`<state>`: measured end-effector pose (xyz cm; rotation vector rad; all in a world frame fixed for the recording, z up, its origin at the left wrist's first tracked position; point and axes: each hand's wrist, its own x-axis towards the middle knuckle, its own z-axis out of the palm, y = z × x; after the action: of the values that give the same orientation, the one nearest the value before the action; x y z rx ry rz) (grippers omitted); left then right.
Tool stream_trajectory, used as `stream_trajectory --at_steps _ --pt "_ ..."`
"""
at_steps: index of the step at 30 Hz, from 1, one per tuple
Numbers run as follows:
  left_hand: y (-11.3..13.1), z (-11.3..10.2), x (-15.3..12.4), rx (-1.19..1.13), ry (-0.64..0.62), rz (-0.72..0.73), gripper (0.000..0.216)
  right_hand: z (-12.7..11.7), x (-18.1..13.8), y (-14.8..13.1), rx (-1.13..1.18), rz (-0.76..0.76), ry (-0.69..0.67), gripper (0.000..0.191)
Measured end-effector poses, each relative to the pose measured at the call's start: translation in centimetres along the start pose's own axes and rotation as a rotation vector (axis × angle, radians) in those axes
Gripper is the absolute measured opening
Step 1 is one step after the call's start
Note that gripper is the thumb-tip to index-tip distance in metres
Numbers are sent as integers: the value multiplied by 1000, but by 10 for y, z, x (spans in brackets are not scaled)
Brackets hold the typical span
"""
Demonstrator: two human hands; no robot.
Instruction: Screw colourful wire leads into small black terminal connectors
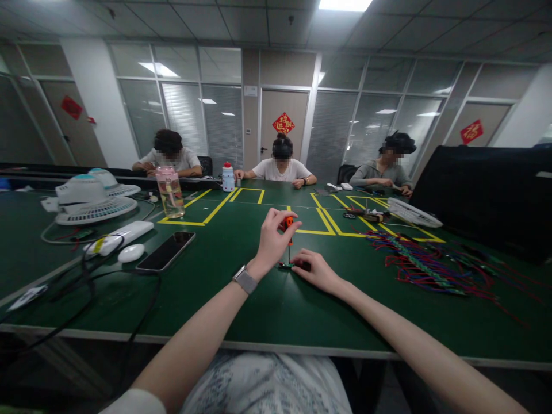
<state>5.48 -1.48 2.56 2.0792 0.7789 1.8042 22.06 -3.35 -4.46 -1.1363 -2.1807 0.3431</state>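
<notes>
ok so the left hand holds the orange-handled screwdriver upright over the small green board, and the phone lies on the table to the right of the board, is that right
Not quite: the head view shows the phone on the table to the left of the small green board. The left hand does hold the orange-handled screwdriver upright over it.

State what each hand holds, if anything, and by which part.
Left hand: a screwdriver, by its orange handle. Right hand: fingers at a small green board; grip or mere touch cannot be told.
</notes>
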Motion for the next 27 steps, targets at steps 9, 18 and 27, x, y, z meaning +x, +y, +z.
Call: stream_trajectory --at_steps 9,18,27 --pt "-7 5 1 -349 -48 -154 30 1 0 3 -10 17 -2 13" --pt "-5 0 3 -136 81 -129 17 0 0 2 -35 5 -11 11" --pt "-14 2 2 -153 -20 -122 32 0 0 2 -15 17 -13 12"
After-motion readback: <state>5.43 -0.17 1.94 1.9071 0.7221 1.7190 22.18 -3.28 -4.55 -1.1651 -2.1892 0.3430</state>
